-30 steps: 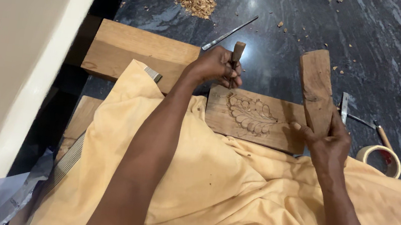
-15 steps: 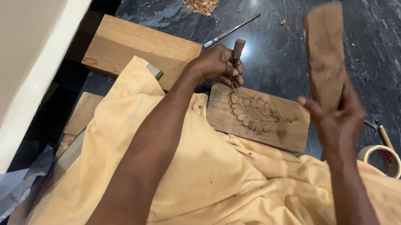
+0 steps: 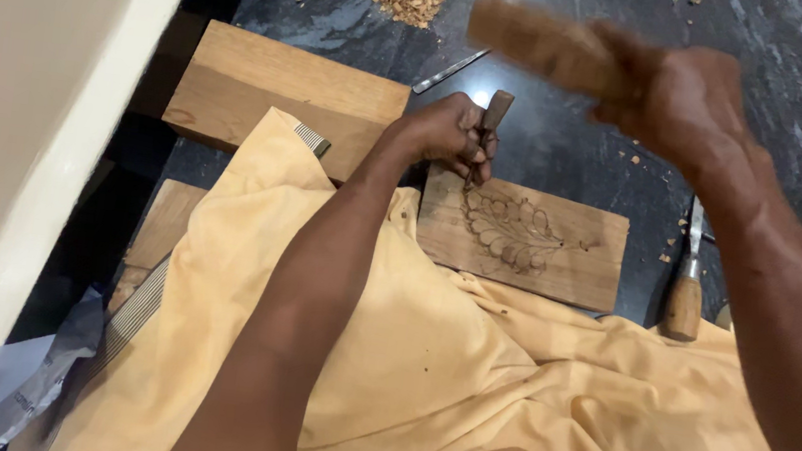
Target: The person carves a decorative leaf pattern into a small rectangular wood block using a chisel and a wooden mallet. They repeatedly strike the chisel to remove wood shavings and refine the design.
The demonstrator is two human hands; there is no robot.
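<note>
Chisel point(image 3: 488, 130), stiff and light-looking, stands tip-down at the carved panel's point(image 3: 559, 254) 10 o'clock corner, left hand point(image 3: 446, 135) clamped around its shank below the handle, while right hand point(image 3: 682, 101) at 1 o'clock grips a blurred wooden mallet point(image 3: 542, 45).

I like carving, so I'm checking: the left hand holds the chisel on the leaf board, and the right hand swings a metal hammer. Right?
Not quite. In the head view the right hand swings a wooden block, not a metal hammer. The left hand does hold the chisel on the leaf board.

Two chisels point(image 3: 485, 129) point(image 3: 687, 278), two boards point(image 3: 521, 234) point(image 3: 280, 96)
</note>
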